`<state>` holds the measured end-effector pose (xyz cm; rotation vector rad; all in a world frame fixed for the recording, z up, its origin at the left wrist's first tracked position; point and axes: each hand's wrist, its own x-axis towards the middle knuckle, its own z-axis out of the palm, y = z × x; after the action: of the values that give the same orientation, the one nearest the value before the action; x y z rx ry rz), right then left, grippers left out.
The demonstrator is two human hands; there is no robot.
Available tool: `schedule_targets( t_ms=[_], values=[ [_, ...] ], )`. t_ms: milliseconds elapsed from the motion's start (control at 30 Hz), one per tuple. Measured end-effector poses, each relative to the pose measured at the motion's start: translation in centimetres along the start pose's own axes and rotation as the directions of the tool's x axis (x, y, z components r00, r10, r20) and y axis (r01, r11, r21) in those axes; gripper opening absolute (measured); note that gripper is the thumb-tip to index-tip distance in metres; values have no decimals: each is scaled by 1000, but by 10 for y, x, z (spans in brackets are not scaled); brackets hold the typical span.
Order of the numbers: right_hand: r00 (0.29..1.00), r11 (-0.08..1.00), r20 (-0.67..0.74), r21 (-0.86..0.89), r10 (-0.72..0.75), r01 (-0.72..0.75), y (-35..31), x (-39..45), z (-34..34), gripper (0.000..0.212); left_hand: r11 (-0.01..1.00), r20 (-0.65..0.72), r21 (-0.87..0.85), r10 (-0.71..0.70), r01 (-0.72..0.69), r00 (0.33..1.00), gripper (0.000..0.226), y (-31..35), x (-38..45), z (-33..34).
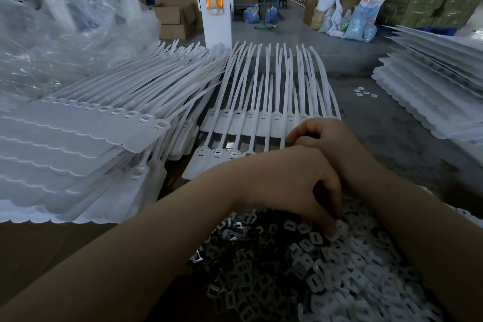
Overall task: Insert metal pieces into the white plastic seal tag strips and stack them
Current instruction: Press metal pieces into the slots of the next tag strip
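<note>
Grey worktop [407, 138] holds tag stacks [78, 144] beside crossed left hand [295, 178].

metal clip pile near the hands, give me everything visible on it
The clip pile is a loose heap of small flat rectangular metal pieces, each with a rectangular hole, silvery and shiny, lying at all angles. It fills the lower centre and right, in front of the tag strip being worked. The left hand reaches down into it, fingertips touching pieces. Its container is unclear.
</note>
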<state>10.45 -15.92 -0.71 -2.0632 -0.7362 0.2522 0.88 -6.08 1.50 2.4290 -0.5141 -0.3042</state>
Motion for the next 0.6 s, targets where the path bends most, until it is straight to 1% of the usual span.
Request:
schedule_targets(
  t_ms=[67, 133, 233, 300, 367, 400, 500, 600],
  values=[
    [1000, 1000, 0, -9, 1, -1, 1, 0, 1, 24, 999, -16, -47, 0, -1, 1000, 13, -8, 0, 0],
    [1000, 1000, -3, -16, 2, -2, 1, 1, 1, 24, 1000, -21, -19, -10, 10, 1000, 14, -5, 1, -1],
    [1000, 1000, -25, 6, -13, 13, 2, -1, 2, 23, 998, -2, -49, -38, 38, 999, 14, -5, -1, -6],
    [999, 999, -43, 48, -23, 25, 3, -4, 2, 20, 993, -5, -95, -76, 76, 997, 12, -8, -5, -16],
    [999, 996, -42, 85, -27, 30, 3, -7, 3, 14, 981, -44, -156, -123, 115, 991, 11, -13, -11, -26],
    [998, 996, -44, 76, -41, 45, 3, -8, 3, 14, 972, -66, -194, -151, 136, 986, 11, -17, -13, -31],
    [992, 995, -85, 35, -94, 98, -1, -8, 5, 21, 941, -106, -266, -245, 209, 964, 9, -31, -20, -44],
    [990, 992, -87, 36, -115, 119, -3, -9, 6, 23, 911, -51, -286, -325, 298, 945, 5, -42, -26, -52]
  ],
)
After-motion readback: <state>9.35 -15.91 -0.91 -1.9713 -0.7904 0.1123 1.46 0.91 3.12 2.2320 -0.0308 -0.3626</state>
